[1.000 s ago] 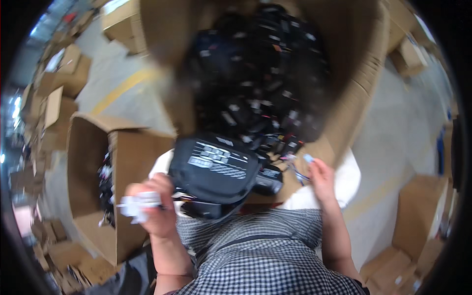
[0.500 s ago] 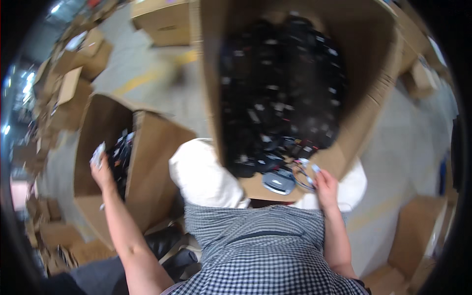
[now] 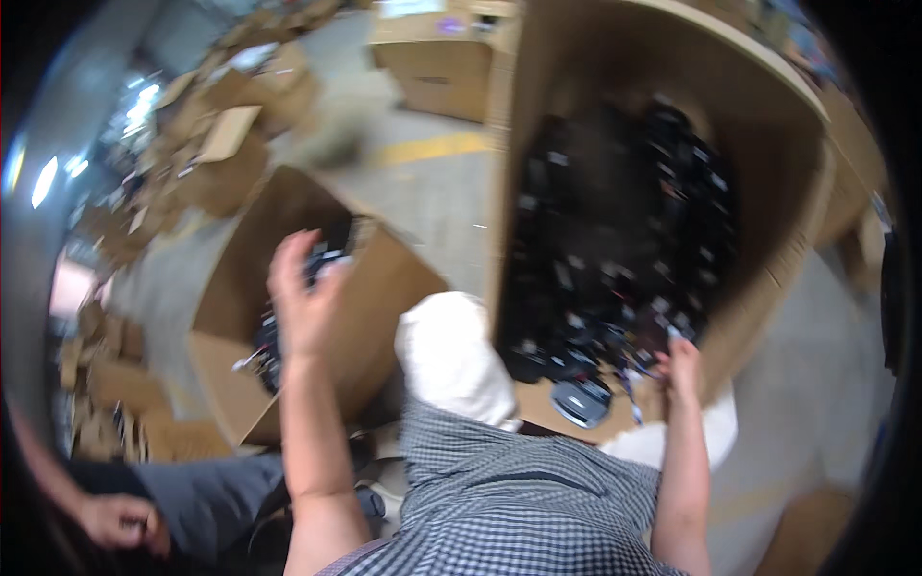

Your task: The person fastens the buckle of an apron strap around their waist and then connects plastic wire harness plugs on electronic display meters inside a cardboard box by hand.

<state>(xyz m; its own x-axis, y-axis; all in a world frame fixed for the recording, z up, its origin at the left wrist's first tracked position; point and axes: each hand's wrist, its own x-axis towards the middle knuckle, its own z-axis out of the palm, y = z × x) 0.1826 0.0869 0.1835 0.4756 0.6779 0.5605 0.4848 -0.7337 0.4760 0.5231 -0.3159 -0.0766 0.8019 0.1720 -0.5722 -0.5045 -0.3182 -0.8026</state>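
Observation:
My left hand [image 3: 307, 298] is over the smaller cardboard box [image 3: 235, 384], its fingers spread and nothing visible between them. Inside that box lie dark items, with a small whitish piece [image 3: 252, 363] near the front. My right hand [image 3: 682, 370] is at the near edge of the big carton [image 3: 792, 259], fingers pinched on what looks like a thin cable; blur hides its ends. A heap of small black items [image 3: 605, 240] with pale tags fills the carton's bottom. A grey, rounded flat device [image 3: 581, 403] rests on the carton's near flap, left of my right hand.
Another person's hand [image 3: 125, 523] rests on a grey-clad leg at the lower left. A closed carton [image 3: 437, 77] stands beyond on the floor. Piled open boxes [image 3: 226, 158] line the far left. White cloth [image 3: 451, 355] covers my knee between the two boxes.
My left hand has let go of the white piece it held, and its fingers have spread. The view has swung left. My right hand remains pinched beside the carton's near edge.

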